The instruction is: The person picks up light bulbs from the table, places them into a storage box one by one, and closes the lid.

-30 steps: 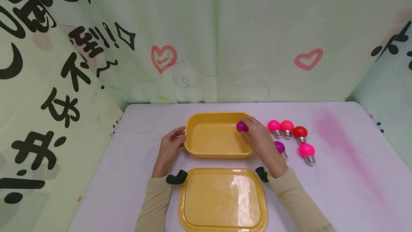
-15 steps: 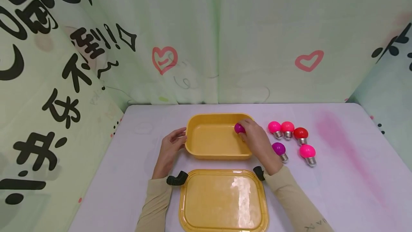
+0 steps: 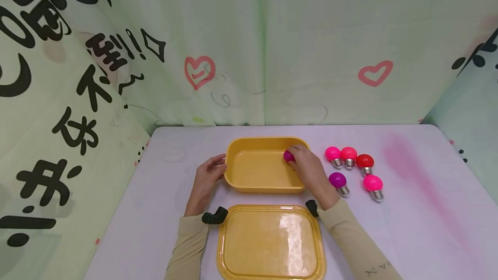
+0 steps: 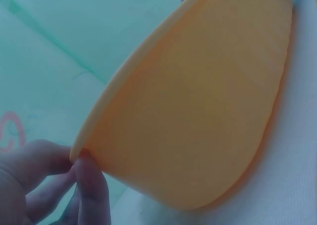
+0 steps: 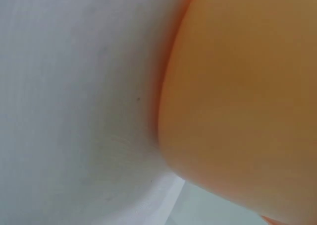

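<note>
My right hand [image 3: 309,168] grips a purple light bulb [image 3: 288,156] inside the right part of a yellow plastic box [image 3: 253,165]. The bulb's rounded head shows past the fingertips, while its base is hidden by the hand. At the box's left end, my left hand [image 3: 206,181] pinches the rim between thumb and fingers, as the left wrist view shows with the fingers [image 4: 91,185] right at the edge. Only the outer wall of the box [image 5: 242,106] and the white tabletop fill the right wrist view; the hand is out of it.
A yellow lid [image 3: 268,241] lies flat in front of the box, between the forearms. To the right lie another purple bulb [image 3: 337,179], a red bulb [image 3: 365,161] and several pink ones, including one pink bulb [image 3: 373,182] nearest the front. A printed curtain [image 3: 311,46] stands behind the table.
My right hand has moved slightly left and lower with the purple bulb, uncovering more of the other purple bulb. The left hand has stayed at the box's rim.
</note>
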Available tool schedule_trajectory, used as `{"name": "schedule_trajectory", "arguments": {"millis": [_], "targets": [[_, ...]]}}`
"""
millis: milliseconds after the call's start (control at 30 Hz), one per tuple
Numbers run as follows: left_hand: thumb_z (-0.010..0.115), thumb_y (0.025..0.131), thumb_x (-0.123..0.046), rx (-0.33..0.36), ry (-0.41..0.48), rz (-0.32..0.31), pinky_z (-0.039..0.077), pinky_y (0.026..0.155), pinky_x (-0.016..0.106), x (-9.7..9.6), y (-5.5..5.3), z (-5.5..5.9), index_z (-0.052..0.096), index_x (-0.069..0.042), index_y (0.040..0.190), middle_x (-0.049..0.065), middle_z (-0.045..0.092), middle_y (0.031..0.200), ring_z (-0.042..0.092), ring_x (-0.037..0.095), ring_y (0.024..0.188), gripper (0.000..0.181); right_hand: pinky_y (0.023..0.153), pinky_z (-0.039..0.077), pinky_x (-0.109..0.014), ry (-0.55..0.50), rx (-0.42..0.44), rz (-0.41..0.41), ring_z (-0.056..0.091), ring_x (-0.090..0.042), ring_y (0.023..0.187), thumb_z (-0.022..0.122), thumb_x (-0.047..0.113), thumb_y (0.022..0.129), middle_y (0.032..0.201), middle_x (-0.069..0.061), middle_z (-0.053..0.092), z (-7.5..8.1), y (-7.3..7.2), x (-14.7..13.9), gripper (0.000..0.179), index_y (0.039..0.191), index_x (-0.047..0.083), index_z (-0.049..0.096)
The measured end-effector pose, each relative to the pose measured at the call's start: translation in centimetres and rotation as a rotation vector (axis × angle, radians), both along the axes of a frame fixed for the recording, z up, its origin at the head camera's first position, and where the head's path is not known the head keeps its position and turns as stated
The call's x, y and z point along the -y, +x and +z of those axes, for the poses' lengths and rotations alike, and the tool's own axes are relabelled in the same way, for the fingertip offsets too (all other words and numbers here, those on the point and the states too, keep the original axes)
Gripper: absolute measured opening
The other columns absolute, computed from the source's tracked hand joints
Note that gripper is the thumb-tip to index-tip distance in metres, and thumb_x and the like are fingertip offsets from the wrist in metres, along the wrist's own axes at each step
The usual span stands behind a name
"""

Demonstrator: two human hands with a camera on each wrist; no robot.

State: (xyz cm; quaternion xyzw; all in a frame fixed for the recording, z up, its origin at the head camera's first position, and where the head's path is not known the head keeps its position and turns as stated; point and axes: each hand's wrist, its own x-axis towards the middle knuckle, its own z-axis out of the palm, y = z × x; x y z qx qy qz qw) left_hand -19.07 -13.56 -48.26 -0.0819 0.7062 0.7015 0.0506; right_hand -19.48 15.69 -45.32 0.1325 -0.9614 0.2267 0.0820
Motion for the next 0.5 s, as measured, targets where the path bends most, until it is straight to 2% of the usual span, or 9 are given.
{"name": "schedule_trajectory", "arguments": {"millis": [300, 500], "targets": [[0.066, 0.094, -0.011, -0.017, 0.010, -0.009, 0.056, 0.076, 0.021, 0.06, 0.11, -0.10, 0.062, -0.008, 0.131, 0.015, 0.062, 0.124, 0.064, 0.019, 0.099, 0.037, 0.099, 0.050, -0.049, 0.005, -0.006, -0.007, 0.058, -0.038, 0.117, 0.075, 0.000, 0.085, 0.125, -0.024, 0.060, -0.15, 0.05, 0.05, 0.041, 0.123, -0.008, 0.063], [0.066, 0.094, -0.010, -0.024, 0.011, -0.009, 0.056, 0.075, 0.022, 0.04, 0.11, -0.14, 0.062, -0.006, 0.131, 0.016, 0.062, 0.124, 0.065, 0.018, 0.097, 0.038, 0.098, 0.050, -0.049, 0.004, -0.050, -0.001, 0.057, -0.038, 0.114, 0.074, 0.002, 0.086, 0.123, -0.024, 0.059, -0.12, 0.06, 0.05, 0.038, 0.121, -0.008, 0.062]]}}
